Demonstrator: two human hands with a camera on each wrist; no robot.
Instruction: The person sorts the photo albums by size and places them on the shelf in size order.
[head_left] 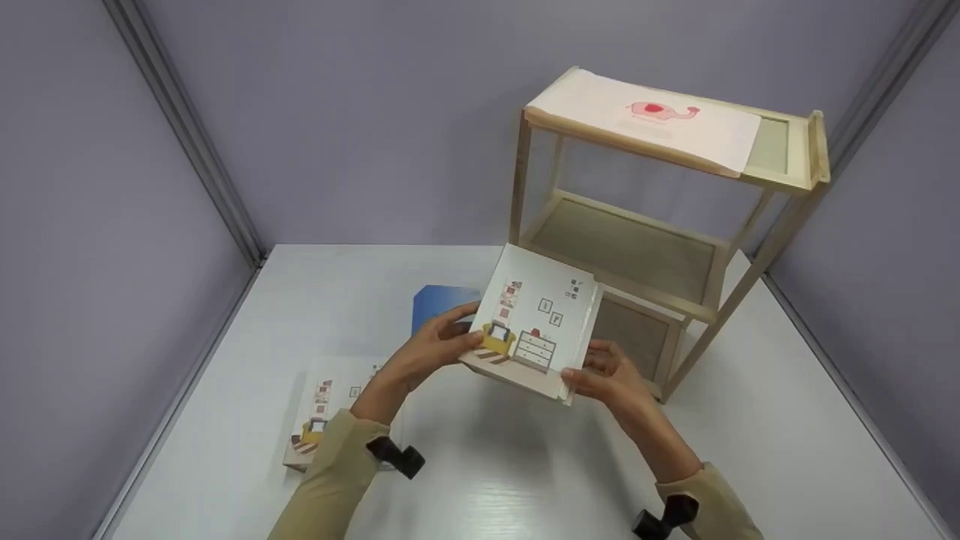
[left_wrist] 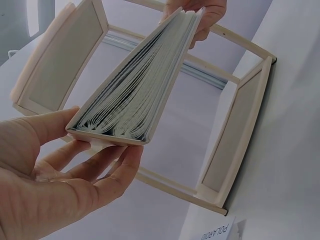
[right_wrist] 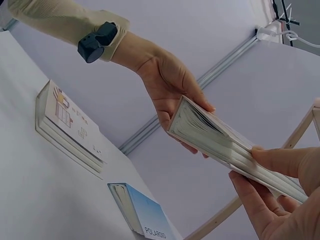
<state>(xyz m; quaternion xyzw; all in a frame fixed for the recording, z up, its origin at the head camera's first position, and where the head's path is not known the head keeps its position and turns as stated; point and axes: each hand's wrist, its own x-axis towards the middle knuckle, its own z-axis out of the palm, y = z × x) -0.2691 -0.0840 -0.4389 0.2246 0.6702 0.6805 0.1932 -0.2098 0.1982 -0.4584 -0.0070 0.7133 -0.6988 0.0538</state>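
Fingers of my left hand (head_left: 431,346) and right hand (head_left: 609,373) grip opposite ends of the illustrated album (head_left: 534,330), holding it above the white surface (head_left: 510,465), just before the wooden shelf (head_left: 637,247). Another album (head_left: 322,409) and a blue box (head_left: 439,304) lie on the surface to my left.

The only readable word is "POLAROID", printed in white capitals along the edge of the blue book (right_wrist: 145,212) lying on the worktop (right_wrist: 40,195). The same word shows in dark letters on a white card (left_wrist: 216,232) at the bottom edge of the left wrist view.
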